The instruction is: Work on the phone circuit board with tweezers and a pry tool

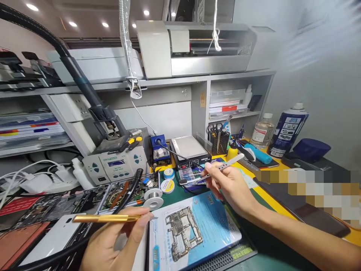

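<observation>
My left hand (118, 241) is closed around a slim gold pen-like tool (104, 218). Its narrow grey tip pokes out past my fingers, above the left edge of a blue and white printed pad (217, 222). On that pad lies a phone circuit board (183, 231), flat and touched by neither hand. A white toothbrush (225, 165) with a dark bristle head is gripped in my right hand (222, 180), over the pad's far edge. The bristles point left, apart from the board.
A solder spool (153, 198) and round tins (168, 186) stand behind the pad. A black hose (132, 192) crosses at the left, near a parts tray (115, 194). A hot-air station (118, 165), hot plate (188, 146) and dark phone (301, 203) surround the area.
</observation>
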Available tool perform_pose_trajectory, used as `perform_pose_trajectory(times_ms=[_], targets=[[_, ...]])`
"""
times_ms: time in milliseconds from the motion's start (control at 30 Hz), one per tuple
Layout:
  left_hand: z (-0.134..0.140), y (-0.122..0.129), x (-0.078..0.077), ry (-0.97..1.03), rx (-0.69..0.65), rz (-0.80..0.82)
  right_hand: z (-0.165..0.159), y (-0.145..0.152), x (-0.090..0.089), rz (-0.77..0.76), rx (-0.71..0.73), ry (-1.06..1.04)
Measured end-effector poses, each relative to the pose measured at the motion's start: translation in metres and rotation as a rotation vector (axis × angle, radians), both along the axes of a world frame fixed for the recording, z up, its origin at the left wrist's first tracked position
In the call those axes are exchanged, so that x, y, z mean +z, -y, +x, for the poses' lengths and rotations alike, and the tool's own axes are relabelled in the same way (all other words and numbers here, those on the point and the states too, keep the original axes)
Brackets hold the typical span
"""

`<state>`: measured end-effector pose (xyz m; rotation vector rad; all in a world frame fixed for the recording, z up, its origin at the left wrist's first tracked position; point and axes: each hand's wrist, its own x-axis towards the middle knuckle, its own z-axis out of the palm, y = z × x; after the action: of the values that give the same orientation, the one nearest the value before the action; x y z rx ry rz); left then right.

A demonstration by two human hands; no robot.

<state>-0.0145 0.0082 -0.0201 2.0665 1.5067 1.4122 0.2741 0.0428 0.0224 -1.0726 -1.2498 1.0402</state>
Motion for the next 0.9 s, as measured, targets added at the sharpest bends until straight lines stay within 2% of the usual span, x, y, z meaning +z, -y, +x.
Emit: perform_pose_trajectory(times_ms=[167, 300, 400, 500, 567, 667, 800, 900], targets=[[0.0, -0.002, 0.009, -0.001, -0.024, -0.053, -0.001, 0.007, -0.007, 0.108, 0.05, 0.129], [0.004, -0.008, 0.008, -0.008, -0.021, -0.093, -0.001, 0.008, -0.01, 0.177, 0.065, 0.186], [0.005, -0.013, 0.009, -0.013, -0.03, -0.145, 0.001, 0.005, -0.01, 0.183, 0.059, 0.21], [0.006, -0.013, 0.017, -0.058, -0.05, -0.214, 0.006, -0.003, -0.008, 0.144, 0.051, 0.217], [0.009, -0.01, 0.029, -0.124, -0.069, -0.246, 0.011, -0.009, -0.005, 0.113, 0.043, 0.219], [0.022, -0.009, 0.054, -0.281, -0.101, -0.255, 0.017, -0.016, -0.001, 0.083, 0.05, 0.23], [0.053, -0.018, 0.091, -0.572, -0.138, -0.247, 0.021, -0.02, -0.001, 0.095, 0.069, 0.269], [0.077, -0.027, 0.11, -0.775, -0.166, -0.249, 0.023, -0.019, -0.001, 0.131, 0.089, 0.307]])
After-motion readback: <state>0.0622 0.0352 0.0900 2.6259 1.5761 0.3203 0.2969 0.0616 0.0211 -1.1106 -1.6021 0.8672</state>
